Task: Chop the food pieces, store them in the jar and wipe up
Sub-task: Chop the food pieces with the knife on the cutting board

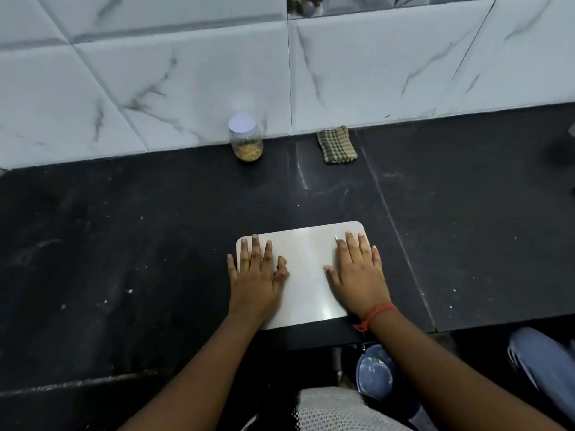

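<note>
A pale rectangular cutting board (306, 269) lies on the black counter near its front edge, with nothing on it but my hands. My left hand (253, 275) rests flat on the board's left side, fingers straight and spread. My right hand (357, 272) lies flat on its right side, a red thread around the wrist. At the back, against the wall, stands a clear jar (245, 138) with a white lid on, holding yellowish chopped pieces in its lower part. To its right lies a folded checked cloth (336, 145).
The black counter (124, 244) carries small pale specks, mostly left of the board. A white marble-tiled wall (186, 73) backs it. Below the front edge are a blue bucket (373, 371) and a blue-grey object (541, 359) at the lower right.
</note>
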Tool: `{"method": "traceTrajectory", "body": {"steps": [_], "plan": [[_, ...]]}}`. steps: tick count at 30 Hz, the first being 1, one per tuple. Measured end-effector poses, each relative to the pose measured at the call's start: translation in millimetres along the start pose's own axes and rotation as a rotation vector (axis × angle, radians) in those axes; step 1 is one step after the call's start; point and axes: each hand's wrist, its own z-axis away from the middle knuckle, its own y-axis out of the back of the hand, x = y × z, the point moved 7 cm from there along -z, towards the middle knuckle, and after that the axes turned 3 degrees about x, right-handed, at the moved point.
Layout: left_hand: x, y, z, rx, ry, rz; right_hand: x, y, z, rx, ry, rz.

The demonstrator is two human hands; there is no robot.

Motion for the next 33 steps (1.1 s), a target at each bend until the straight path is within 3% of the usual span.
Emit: {"method": "traceTrajectory", "body": {"steps": [7, 12, 19, 33], "plan": [[-8, -6, 14, -0.077, -0.003, -0.008, 10, 10, 21, 0.118, -0.021, 0.030], [-12, -2, 15, -0.019, -0.028, 0.010, 9, 13, 25, 0.139, -0.075, 0.048], [2, 7, 6, 0.063, -0.096, 0.093, 14, 8, 19, 0.083, -0.219, -0.247], [8, 20, 2, 0.141, -0.042, 0.142, 4, 13, 3, 0.028, -0.201, -0.639]]}}
